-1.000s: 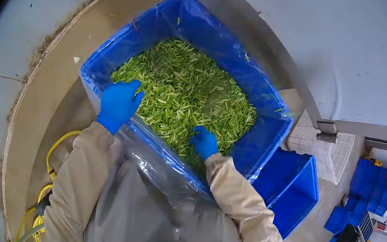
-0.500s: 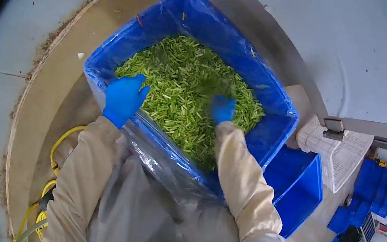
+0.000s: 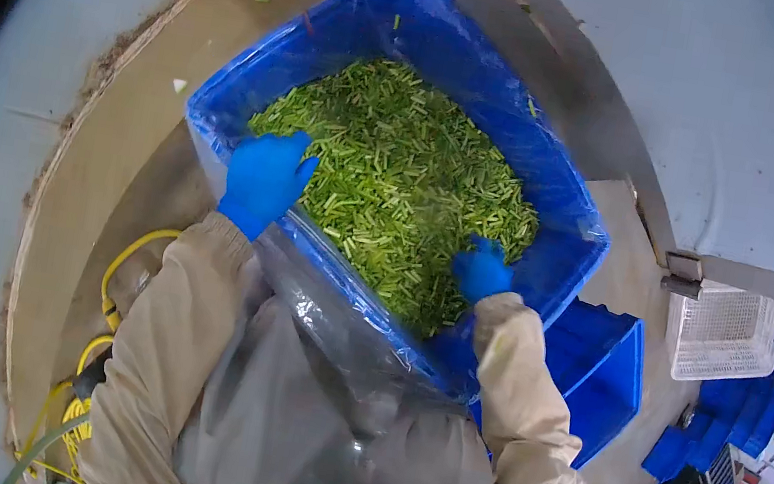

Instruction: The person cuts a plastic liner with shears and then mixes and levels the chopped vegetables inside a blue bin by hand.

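A large blue bin [image 3: 571, 195], lined with clear plastic, holds a heap of chopped green stalks [image 3: 388, 171]. My left hand [image 3: 265, 180], in a blue glove, is at the bin's near left rim, thumb apart from the fingers, with nothing seen in it; its fingertips are over the edge of the heap. My right hand [image 3: 482, 269], gloved in blue too, rests at the right side of the heap. Its fingers are partly hidden, and whether it holds any stalks cannot be made out. The clear liner [image 3: 317, 297] hangs over the near rim.
Right of the large bin stands a smaller blue bin [image 3: 614, 395]. A white perforated crate [image 3: 724, 336] is farther right, with stacked blue crates [image 3: 744, 415] beyond it. A yellow hose [image 3: 110, 279] lies on the floor at left. A pale wall [image 3: 710, 121] curves behind.
My right hand has moved right and toward me across the heap. My left hand remains by the near left rim. The view has shifted slightly.
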Action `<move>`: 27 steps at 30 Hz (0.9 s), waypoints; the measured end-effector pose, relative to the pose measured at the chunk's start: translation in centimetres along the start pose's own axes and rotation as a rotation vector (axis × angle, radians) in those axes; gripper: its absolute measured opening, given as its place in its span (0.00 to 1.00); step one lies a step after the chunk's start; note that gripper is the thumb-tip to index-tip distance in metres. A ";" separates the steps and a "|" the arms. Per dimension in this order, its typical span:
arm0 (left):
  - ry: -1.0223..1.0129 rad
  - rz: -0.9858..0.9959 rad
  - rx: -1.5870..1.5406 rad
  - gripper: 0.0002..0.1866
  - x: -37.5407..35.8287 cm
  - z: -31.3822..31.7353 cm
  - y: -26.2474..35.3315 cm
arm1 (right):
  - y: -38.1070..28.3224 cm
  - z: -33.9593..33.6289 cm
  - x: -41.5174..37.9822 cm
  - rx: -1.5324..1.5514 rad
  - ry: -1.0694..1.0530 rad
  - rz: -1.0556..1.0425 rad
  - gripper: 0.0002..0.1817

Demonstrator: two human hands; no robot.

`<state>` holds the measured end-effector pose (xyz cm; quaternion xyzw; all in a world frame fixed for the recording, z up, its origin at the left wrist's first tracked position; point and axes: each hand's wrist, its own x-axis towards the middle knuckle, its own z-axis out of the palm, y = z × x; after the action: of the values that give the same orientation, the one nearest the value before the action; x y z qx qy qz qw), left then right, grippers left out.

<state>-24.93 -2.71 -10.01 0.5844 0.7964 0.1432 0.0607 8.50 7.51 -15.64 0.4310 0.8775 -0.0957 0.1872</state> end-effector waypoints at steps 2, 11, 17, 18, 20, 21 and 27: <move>-0.004 0.028 0.006 0.11 0.0 -0.2 0.0 | 1.8 0.5 0.4 0.049 0.131 -0.030 0.07; 0.014 0.058 -0.020 0.11 0.1 -0.3 -0.1 | -2.1 1.6 13.0 0.511 0.389 0.280 0.19; -0.008 0.036 -0.007 0.10 0.2 0.0 -0.2 | 0.0 5.2 13.1 0.358 0.355 0.076 0.16; -0.009 0.032 -0.009 0.10 0.1 0.0 -0.3 | 0.6 5.5 12.5 0.338 0.478 -0.070 0.15; 0.054 0.082 -0.008 0.10 0.0 0.2 -0.3 | 0.9 3.8 11.0 0.739 0.445 0.145 0.13; 0.054 0.078 -0.015 0.10 0.0 0.2 -0.3 | 2.0 4.0 10.9 0.895 0.338 0.208 0.11; 0.009 0.054 -0.036 0.11 0.0 0.3 -0.6 | -0.2 5.8 12.4 0.407 0.494 0.043 0.11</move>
<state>-25.39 -2.83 -10.46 0.6038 0.7779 0.1619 0.0638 2.87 14.37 -26.01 0.4881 0.8500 -0.1578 -0.1198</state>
